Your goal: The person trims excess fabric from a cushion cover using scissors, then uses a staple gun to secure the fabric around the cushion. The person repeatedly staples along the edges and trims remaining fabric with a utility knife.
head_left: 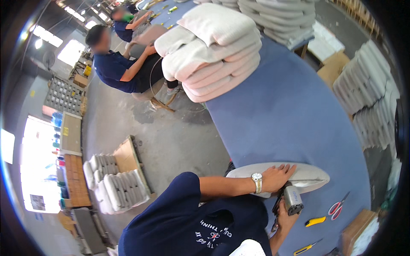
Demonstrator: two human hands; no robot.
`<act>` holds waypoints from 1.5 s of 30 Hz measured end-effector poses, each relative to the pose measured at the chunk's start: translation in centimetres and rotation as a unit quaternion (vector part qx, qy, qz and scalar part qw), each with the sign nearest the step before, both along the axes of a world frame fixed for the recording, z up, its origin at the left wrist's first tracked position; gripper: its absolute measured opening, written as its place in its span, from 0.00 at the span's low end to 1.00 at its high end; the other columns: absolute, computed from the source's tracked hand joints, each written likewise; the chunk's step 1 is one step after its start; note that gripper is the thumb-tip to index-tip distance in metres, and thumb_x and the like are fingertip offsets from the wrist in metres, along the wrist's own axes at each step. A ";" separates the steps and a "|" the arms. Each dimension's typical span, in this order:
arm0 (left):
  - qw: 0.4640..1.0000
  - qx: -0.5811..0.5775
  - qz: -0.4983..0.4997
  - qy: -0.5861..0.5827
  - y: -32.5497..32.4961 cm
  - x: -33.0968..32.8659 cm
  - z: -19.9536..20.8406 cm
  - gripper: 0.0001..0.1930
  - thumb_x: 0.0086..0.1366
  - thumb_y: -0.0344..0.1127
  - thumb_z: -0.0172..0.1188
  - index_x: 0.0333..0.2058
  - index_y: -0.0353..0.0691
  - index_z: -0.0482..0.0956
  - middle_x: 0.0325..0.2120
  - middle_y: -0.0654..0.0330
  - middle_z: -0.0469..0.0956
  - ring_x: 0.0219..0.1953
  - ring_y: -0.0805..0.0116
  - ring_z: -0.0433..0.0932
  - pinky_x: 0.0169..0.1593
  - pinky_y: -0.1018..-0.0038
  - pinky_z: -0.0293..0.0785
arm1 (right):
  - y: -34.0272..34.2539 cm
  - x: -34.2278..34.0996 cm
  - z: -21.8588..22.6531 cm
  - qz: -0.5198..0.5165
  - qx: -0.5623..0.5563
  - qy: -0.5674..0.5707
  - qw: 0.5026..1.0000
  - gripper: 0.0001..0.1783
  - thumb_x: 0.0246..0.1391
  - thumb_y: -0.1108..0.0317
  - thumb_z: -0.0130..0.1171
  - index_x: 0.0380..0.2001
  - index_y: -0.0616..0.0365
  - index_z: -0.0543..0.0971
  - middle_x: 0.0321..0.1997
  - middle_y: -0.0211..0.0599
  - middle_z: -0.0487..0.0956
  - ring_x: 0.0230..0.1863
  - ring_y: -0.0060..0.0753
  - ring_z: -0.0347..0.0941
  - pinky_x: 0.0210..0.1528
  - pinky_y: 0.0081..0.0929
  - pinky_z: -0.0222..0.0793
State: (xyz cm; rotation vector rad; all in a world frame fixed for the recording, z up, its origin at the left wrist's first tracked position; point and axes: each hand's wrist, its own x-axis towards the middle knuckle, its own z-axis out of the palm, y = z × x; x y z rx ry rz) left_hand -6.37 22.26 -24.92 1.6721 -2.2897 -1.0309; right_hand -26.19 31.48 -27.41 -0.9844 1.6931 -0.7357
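"What's that person working on?"

"A long, rounded, pale grey cushion (311, 174), lying at the near end of the blue surface (290, 119)."

"And the hands?"

"Apart, but close. The left hand (278, 177) lies flat on top of the cushion, fingers stretched out, with a metal watch (257, 182) on the wrist. The right hand (286, 214) is wrapped around a tool (293, 199) with a blocky grey metal head, on the cushion's near side."

"Is the tool touching it?"

"The head sits right by the cushion's near edge; whether they touch, I can't tell from here."

"What else is close?"

"Nearer the person than the cushion, and to its right, there's a pair of red-handled scissors (336, 209) with a yellow cutter (316, 221) just beside it. A second blade with a yellow handle (304, 249) lies on the near side of the cushion too, and a brown box (358, 228) stands to the right."

"And farther off?"

"Beyond the cushion, a thick pile of pale cushions (213, 59) fills the surface's left edge. Past the cushion on the left, a seated co-worker (114, 70) in dark blue handles a grey piece. On the floor left of the cushion stand rows of pale pads (121, 190)."
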 end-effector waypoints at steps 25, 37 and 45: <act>0.985 0.110 -0.061 0.117 3.1 1.2 -3.2 0.44 0.75 0.61 0.47 0.78 0.49 0.39 0.78 0.43 0.36 0.80 0.44 0.34 0.76 0.36 0.38 | 1.0 -2.4 -0.7 0.041 -0.081 -0.046 0.995 0.18 0.54 0.75 0.70 0.48 0.67 0.79 0.37 0.37 0.82 0.31 0.25 0.76 0.32 0.26 0.72; 1.000 -0.010 0.020 0.020 4.1 -0.7 -1.4 0.43 0.64 0.36 0.64 0.72 0.29 0.53 0.70 0.36 0.60 0.73 0.41 0.60 0.71 0.55 0.64 | 0.8 -1.6 2.5 0.111 -0.202 0.022 0.973 0.37 0.44 0.69 0.70 0.62 0.54 0.78 0.59 0.45 0.83 0.56 0.49 0.83 0.57 0.34 0.77; 1.000 -0.009 0.011 0.012 4.0 0.1 -1.0 0.44 0.63 0.34 0.66 0.72 0.28 0.52 0.70 0.36 0.60 0.73 0.41 0.60 0.69 0.56 0.68 | 0.9 -0.8 3.5 0.133 -0.182 0.012 0.974 0.36 0.45 0.71 0.69 0.62 0.56 0.78 0.58 0.45 0.83 0.56 0.44 0.83 0.56 0.32 0.77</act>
